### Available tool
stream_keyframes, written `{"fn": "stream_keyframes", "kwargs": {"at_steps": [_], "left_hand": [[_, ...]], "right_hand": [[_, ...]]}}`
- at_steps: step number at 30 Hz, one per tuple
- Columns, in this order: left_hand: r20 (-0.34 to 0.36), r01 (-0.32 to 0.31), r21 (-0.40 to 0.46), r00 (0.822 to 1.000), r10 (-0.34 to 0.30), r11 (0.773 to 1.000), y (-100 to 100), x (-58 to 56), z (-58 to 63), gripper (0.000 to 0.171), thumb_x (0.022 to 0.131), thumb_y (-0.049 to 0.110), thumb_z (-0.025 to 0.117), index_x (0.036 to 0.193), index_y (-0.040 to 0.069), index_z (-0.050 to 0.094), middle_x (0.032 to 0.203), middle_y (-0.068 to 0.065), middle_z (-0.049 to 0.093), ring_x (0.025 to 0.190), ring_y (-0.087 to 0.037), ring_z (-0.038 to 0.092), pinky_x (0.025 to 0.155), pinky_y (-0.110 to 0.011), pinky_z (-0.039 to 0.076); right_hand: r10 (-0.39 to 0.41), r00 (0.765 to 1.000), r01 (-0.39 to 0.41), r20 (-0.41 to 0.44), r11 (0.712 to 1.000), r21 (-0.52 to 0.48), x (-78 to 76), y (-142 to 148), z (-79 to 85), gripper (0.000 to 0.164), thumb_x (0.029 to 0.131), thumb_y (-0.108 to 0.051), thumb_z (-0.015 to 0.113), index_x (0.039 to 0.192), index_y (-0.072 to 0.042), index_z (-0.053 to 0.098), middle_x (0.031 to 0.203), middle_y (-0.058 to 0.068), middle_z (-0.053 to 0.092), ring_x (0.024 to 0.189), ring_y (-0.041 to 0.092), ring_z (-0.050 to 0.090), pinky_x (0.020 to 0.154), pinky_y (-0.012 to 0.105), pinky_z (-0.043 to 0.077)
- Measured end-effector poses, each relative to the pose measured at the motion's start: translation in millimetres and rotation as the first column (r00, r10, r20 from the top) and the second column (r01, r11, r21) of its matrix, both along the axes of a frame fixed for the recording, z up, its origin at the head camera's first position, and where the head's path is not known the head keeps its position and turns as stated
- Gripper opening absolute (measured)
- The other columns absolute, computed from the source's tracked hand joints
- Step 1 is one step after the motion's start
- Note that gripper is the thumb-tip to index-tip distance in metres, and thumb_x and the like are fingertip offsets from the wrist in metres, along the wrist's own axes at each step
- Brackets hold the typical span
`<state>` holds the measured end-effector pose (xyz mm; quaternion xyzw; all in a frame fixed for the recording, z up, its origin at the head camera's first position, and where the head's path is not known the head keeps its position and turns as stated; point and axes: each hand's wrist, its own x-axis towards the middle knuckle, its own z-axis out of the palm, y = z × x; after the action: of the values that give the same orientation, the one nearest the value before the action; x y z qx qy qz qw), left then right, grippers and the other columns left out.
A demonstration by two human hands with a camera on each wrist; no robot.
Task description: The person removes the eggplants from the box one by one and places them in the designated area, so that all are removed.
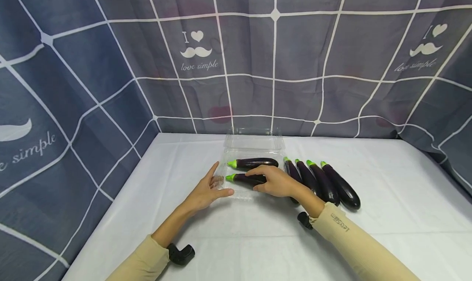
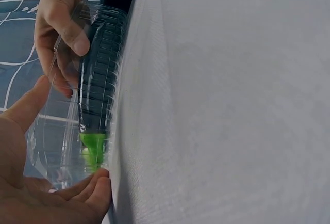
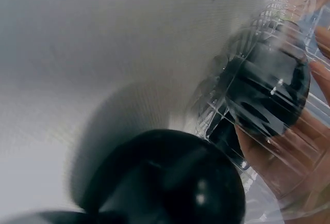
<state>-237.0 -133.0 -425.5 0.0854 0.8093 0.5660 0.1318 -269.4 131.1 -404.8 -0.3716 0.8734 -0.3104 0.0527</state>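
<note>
A clear plastic clamshell box [image 1: 254,143], lid raised at the back, holds two dark purple eggplants with green stems. The back eggplant [image 1: 258,163] lies crosswise. In front of it, my right hand [image 1: 277,182] grips the front eggplant [image 1: 239,177] by its blunt right part; the left wrist view shows this eggplant [image 2: 95,100] through the ribbed box wall. My left hand [image 1: 207,193] rests against the box's left end, thumb and forefinger spread, other fingers touching the plastic near the stem. In the right wrist view, the box wall partly blurs the right hand [image 3: 278,157].
Several loose eggplants [image 1: 333,182] lie side by side just right of the box, partly under my right forearm. A white cloth [image 1: 243,248] covers the table. Behind it hangs a grey checked curtain [image 1: 250,47].
</note>
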Motion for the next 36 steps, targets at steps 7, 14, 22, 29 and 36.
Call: {"fn": "stream_keyframes", "kwargs": {"at_steps": [7, 14, 22, 29, 36], "left_hand": [[0.001, 0.02, 0.026, 1.0, -0.02, 0.999, 1.1, -0.7, -0.2, 0.108, 0.084, 0.031, 0.081, 0.16, 0.022, 0.006, 0.152, -0.025, 0.034, 0.142, -0.04, 0.029, 0.109, -0.055, 0.032], [-0.005, 0.029, 0.022, 1.0, -0.028, 0.999, 1.8, -1.2, -0.1, 0.108, 0.084, 0.032, 0.081, 0.16, 0.024, 0.006, 0.153, -0.026, 0.031, 0.143, -0.039, 0.028, 0.108, -0.055, 0.032], [0.0, 0.012, 0.006, 1.0, -0.012, 1.0, -2.6, -0.9, -0.2, 0.11, 0.083, 0.035, 0.082, 0.16, 0.024, 0.005, 0.153, -0.027, 0.031, 0.142, -0.04, 0.029, 0.107, -0.055, 0.034], [-0.004, 0.011, 0.011, 1.0, -0.011, 1.0, -1.2, -0.4, -0.5, 0.109, 0.083, 0.032, 0.082, 0.16, 0.023, 0.006, 0.153, -0.027, 0.031, 0.142, -0.04, 0.03, 0.106, -0.056, 0.035], [-0.01, 0.01, 0.038, 1.0, -0.009, 0.999, -1.1, -0.1, -1.0, 0.108, 0.083, 0.027, 0.082, 0.16, 0.022, 0.007, 0.153, -0.027, 0.03, 0.143, -0.036, 0.029, 0.108, -0.053, 0.034]], "right_hand": [[0.002, 1.0, -0.002, 0.001, 1.0, 0.025, -1.2, -0.2, -1.8, 0.041, 0.088, -0.004, 0.07, 0.129, -0.005, 0.065, 0.13, 0.012, 0.061, 0.119, 0.028, 0.057, 0.094, 0.045, 0.048], [-0.012, 1.0, 0.012, -0.002, 1.0, 0.023, -2.3, -0.3, -3.5, 0.041, 0.09, -0.006, 0.068, 0.131, -0.005, 0.064, 0.131, 0.009, 0.061, 0.117, 0.026, 0.057, 0.091, 0.044, 0.048], [-0.049, 0.998, 0.048, -0.038, 0.999, -0.015, -1.3, -6.5, -4.0, 0.041, 0.089, -0.007, 0.07, 0.129, -0.005, 0.064, 0.13, 0.009, 0.062, 0.123, 0.029, 0.055, 0.098, 0.05, 0.045], [-0.066, 0.997, 0.063, -0.045, 0.996, -0.057, 0.5, -5.1, -4.3, 0.043, 0.089, -0.006, 0.07, 0.131, -0.005, 0.062, 0.132, 0.007, 0.061, 0.126, 0.029, 0.053, 0.1, 0.049, 0.043], [-0.084, 0.996, 0.091, 0.038, 0.967, -0.237, -1.0, -2.1, -2.4, 0.041, 0.091, 0.0, 0.066, 0.132, -0.004, 0.06, 0.134, 0.01, 0.059, 0.127, 0.028, 0.051, 0.102, 0.05, 0.042]]}}
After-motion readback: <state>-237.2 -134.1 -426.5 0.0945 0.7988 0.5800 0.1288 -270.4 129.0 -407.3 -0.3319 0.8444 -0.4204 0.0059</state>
